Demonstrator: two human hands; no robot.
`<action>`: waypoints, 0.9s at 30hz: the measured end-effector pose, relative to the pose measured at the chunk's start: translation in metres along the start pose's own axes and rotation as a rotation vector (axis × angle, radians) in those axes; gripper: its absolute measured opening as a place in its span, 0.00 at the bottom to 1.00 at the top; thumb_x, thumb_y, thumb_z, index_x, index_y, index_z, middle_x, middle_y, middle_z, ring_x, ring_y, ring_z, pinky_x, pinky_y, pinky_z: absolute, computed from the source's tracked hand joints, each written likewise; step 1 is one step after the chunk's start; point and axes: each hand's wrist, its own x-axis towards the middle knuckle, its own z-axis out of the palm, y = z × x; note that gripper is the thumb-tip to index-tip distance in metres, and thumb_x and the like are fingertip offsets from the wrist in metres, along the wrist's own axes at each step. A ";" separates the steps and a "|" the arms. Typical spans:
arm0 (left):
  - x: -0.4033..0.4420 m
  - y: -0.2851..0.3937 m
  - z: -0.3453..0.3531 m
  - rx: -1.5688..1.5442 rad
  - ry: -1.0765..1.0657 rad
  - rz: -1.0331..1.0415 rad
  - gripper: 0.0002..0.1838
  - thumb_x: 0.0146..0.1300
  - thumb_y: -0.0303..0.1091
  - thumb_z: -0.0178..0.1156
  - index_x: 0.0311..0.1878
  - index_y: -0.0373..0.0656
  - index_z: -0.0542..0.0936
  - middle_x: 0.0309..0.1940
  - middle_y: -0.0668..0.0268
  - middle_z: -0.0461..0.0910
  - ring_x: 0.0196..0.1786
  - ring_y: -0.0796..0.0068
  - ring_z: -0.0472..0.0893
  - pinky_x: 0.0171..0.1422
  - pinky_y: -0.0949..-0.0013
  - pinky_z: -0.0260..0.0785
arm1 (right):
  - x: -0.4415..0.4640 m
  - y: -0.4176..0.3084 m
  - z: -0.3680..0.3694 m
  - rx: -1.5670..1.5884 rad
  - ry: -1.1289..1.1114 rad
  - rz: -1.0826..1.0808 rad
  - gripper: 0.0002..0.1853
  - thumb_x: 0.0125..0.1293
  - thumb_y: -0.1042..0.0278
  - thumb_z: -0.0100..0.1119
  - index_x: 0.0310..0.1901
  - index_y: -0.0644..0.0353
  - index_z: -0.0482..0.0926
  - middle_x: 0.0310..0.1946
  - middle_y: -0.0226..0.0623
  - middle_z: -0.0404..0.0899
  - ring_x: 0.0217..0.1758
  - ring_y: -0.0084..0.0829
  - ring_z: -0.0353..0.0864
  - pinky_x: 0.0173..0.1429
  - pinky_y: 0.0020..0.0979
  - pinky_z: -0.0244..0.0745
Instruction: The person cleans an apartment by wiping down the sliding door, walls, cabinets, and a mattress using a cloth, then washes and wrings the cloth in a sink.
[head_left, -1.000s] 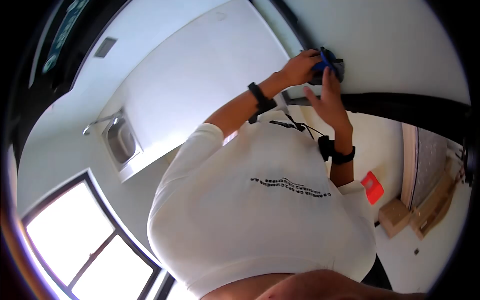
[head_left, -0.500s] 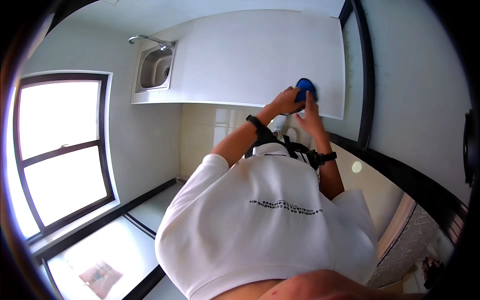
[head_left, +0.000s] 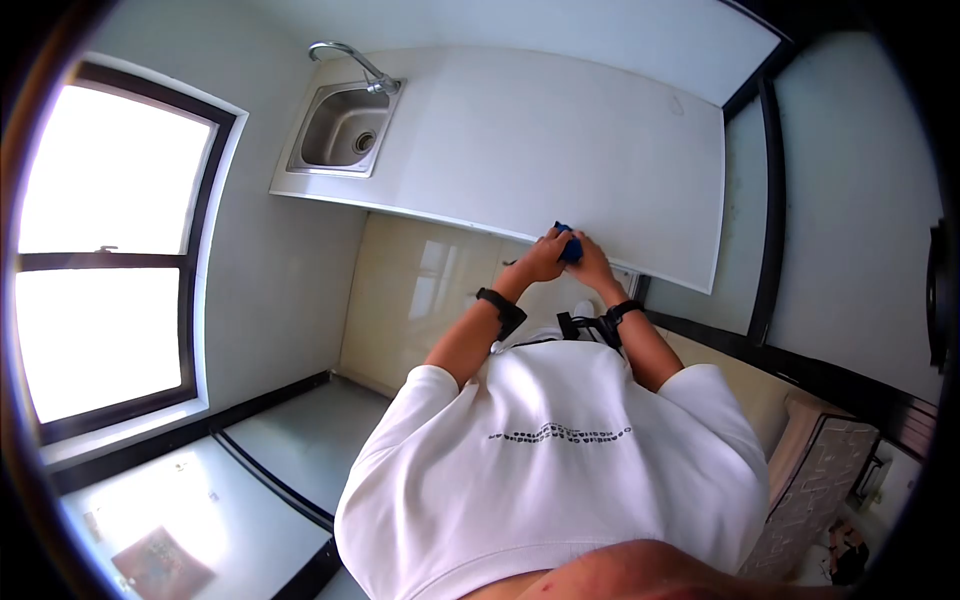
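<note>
A small blue item with dark edges (head_left: 571, 248), its kind hard to make out, is held between my two hands at the front edge of the white countertop (head_left: 560, 130). My left hand (head_left: 544, 256) wraps round its left side. On the other side, my right hand (head_left: 592, 263) grips it with bent fingers. Much of the item is covered by the fingers. Black bands circle both wrists.
A steel sink (head_left: 335, 130) with a curved faucet (head_left: 375, 80) is set into the counter's left end. Cream cabinet fronts (head_left: 400, 290) lie below the counter edge. A dark-framed window (head_left: 115, 255) is on the left, and a dark-framed glass panel (head_left: 745, 210) stands at the right.
Both hands have drawn the blue item back toward my body and left, from above the counter to its edge. My right hand has closed on it. The view has tilted.
</note>
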 end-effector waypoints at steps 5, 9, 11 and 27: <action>-0.069 -0.090 -0.063 0.047 0.199 -0.110 0.30 0.50 0.27 0.68 0.57 0.41 0.68 0.48 0.41 0.73 0.52 0.35 0.74 0.55 0.46 0.71 | 0.047 -0.063 0.094 -0.167 -0.045 -0.093 0.31 0.53 0.67 0.70 0.60 0.55 0.71 0.49 0.49 0.80 0.54 0.52 0.77 0.56 0.48 0.75; -0.120 -0.135 -0.112 0.006 0.248 -0.288 0.30 0.51 0.28 0.69 0.56 0.39 0.67 0.49 0.38 0.72 0.48 0.35 0.76 0.50 0.45 0.73 | 0.081 -0.119 0.157 -0.213 -0.111 -0.161 0.33 0.54 0.72 0.65 0.65 0.53 0.69 0.54 0.46 0.80 0.58 0.52 0.75 0.58 0.48 0.75; -0.138 -0.154 -0.136 0.040 0.285 -0.291 0.29 0.52 0.29 0.68 0.56 0.39 0.66 0.47 0.38 0.72 0.45 0.34 0.77 0.47 0.45 0.74 | 0.096 -0.142 0.184 -0.202 -0.177 -0.170 0.33 0.54 0.73 0.65 0.65 0.52 0.69 0.56 0.45 0.79 0.59 0.51 0.75 0.59 0.47 0.75; -0.153 -0.260 -0.306 -0.031 0.549 -0.218 0.20 0.46 0.15 0.50 0.44 0.38 0.78 0.43 0.46 0.78 0.45 0.39 0.78 0.51 0.49 0.72 | 0.265 -0.223 0.261 -0.031 -0.478 -0.160 0.30 0.45 0.66 0.76 0.51 0.63 0.78 0.48 0.46 0.82 0.52 0.46 0.81 0.59 0.38 0.75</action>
